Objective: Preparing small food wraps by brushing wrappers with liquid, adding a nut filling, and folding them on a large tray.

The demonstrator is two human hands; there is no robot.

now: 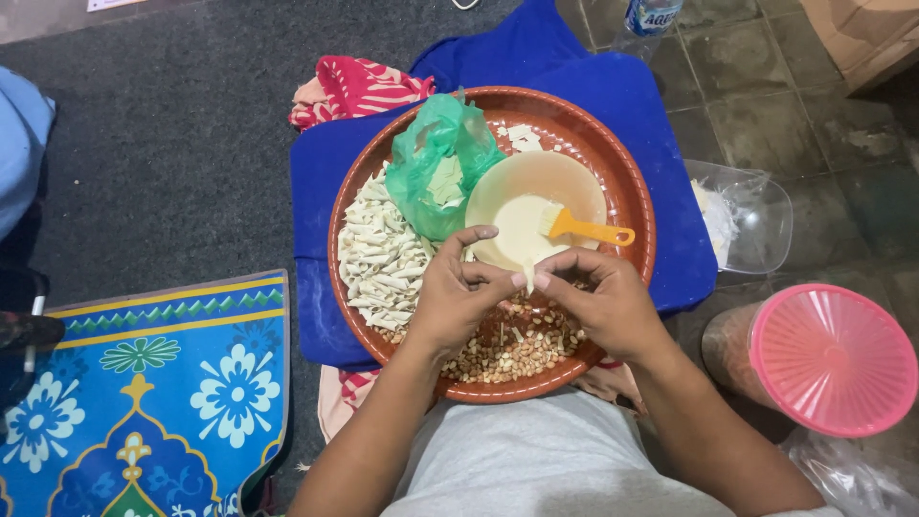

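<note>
My left hand (457,299) and my right hand (601,302) meet over a round brown tray (639,213) and pinch a small pale strip of dough wrapper (527,278) between the fingertips. Below my hands lies a heap of peanuts (507,352). A pile of rolled pale dough pieces (378,258) fills the tray's left side. A bowl of whitish paste (536,206) with a yellow-handled brush (584,228) sits at the tray's middle right. A green plastic bag (442,163) holding pale wrappers rests at the back.
The tray rests on a blue cloth (661,124) over my lap. A pink-lidded container (828,356) stands at right, a clear plastic tub (747,215) behind it. A patterned blue mat (153,393) lies at left; a bottle (651,14) stands at the top.
</note>
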